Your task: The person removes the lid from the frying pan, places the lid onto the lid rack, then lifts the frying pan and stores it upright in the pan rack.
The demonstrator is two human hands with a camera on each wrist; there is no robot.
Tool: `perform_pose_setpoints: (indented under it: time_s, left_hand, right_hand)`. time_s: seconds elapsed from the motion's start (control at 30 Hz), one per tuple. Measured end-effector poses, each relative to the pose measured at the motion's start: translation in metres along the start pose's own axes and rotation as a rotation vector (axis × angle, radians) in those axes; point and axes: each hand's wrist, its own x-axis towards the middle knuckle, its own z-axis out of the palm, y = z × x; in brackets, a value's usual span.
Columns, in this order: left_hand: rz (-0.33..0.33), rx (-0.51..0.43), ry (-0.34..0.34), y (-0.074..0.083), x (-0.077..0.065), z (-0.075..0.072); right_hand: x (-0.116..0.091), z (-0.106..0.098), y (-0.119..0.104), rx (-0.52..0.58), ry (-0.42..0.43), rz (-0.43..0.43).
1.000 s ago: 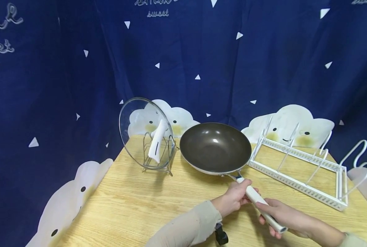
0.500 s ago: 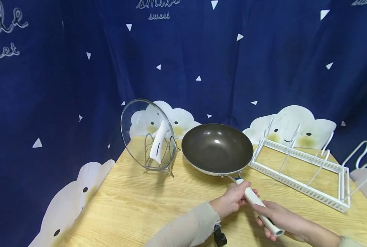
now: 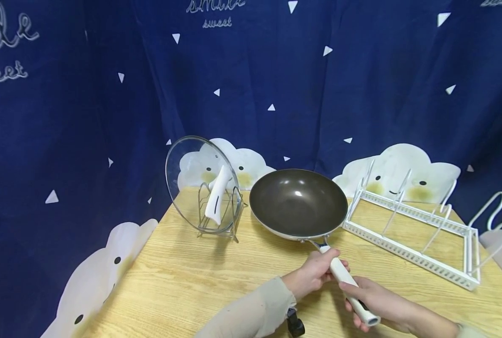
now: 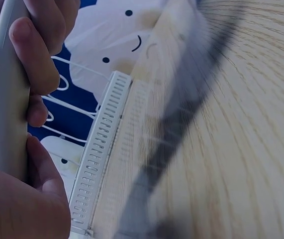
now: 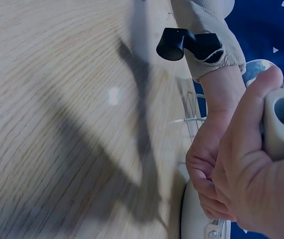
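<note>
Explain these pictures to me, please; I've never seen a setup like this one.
There's no machine here: a person works with two bare hands. The large view comes from a camera worn on the head; the two smaller ones come from cameras on each wrist. Both hands grip the pale handle of a dark-lined pan: the left hand nearer the bowl, the right hand nearer the end. On the wooden table, a glass lid stands tilted in a wire stand left of the pan; a white rack sits to its right.

The blue curtain (image 3: 251,61) reads "smile" over "sweet"; at left, cut-off lettering shows "le" over "eet".
</note>
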Motion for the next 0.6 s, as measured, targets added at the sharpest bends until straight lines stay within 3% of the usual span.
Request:
perform_pose_setpoints:
  time_s: [0.6]
  left_hand:
    - [-0.028,0.048,-0.059,0.003,-0.003,-0.02]
  right_hand:
    - [0.012,0.018,0.001,0.073,-0.022,0.008]
